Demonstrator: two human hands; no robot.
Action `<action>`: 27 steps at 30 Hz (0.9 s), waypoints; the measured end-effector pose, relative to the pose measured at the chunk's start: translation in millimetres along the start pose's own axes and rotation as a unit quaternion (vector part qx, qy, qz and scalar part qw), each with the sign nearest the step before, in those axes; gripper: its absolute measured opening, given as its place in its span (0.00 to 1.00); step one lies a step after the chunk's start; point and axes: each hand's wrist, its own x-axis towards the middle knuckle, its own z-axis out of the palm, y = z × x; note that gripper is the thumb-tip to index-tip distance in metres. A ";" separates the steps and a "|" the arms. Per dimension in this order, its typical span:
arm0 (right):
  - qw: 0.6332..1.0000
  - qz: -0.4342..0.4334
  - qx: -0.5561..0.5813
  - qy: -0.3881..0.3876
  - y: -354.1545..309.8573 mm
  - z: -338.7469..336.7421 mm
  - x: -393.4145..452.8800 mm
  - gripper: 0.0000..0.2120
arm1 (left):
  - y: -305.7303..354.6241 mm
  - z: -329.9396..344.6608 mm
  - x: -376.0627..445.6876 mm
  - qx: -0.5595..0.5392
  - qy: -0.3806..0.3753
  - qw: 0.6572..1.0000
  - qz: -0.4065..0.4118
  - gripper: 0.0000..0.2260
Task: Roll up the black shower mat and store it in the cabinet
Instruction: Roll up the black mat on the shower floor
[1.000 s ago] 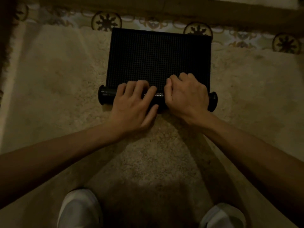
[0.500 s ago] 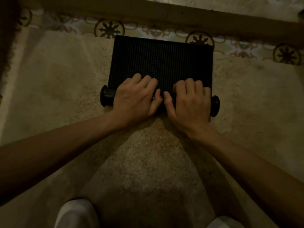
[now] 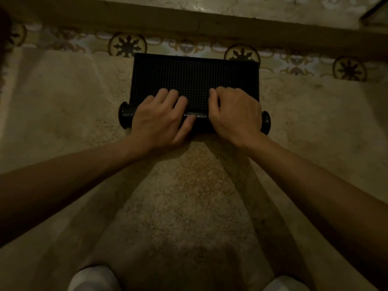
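The black shower mat (image 3: 193, 76) lies on a beige rug, gridded surface up, its near part wound into a roll whose ends (image 3: 123, 115) stick out at both sides. My left hand (image 3: 159, 120) presses on the left half of the roll, fingers over its top and onto the flat part. On the right half my right hand (image 3: 235, 114) curls around the roll in the same way. A short flat stretch of mat remains beyond my fingers. No cabinet is in view.
The beige rug (image 3: 63, 106) covers most of the floor. Patterned floor tiles (image 3: 128, 46) run along its far edge, with a dark raised ledge (image 3: 189, 24) beyond them. My two white shoes (image 3: 92, 278) show at the bottom edge.
The roll has advanced away from me, so the flat part of the mat is shorter. Both hands have shifted grip on the roll while pushing it forward.
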 end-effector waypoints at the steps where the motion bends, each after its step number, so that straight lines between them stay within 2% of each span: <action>1: 1.000 -0.012 -0.015 0.024 -1.4 0.1 0.3 0.17 | -2.8 0.2 5.4 -0.006 0.003 1.000 -0.001 0.21; 4: 0.994 -0.039 -0.069 0.070 -5.8 6.0 -11.6 0.18 | -6.6 4.8 13.3 -0.021 0.024 0.999 -0.009 0.19; 8: 0.993 -0.050 -0.087 0.056 -3.0 10.2 -11.3 0.19 | -8.1 3.5 13.5 -0.017 0.025 1.000 -0.007 0.20; 13: 0.998 -0.020 -0.056 0.037 -2.6 9.8 10.7 0.19 | -3.5 7.8 1.8 -0.012 0.026 0.995 -0.095 0.23; 19: 0.999 0.008 -0.024 0.036 1.5 11.7 27.4 0.19 | -14.3 17.1 6.2 -0.021 0.057 0.997 -0.053 0.25; 23: 0.991 -0.066 -0.088 0.078 3.6 14.3 23.7 0.17 | -23.8 16.7 28.6 -0.010 0.052 0.997 -0.061 0.22; 27: 0.989 -0.078 -0.102 0.076 6.7 19.1 20.4 0.17 | -24.0 15.9 36.5 -0.029 0.053 0.995 -0.078 0.21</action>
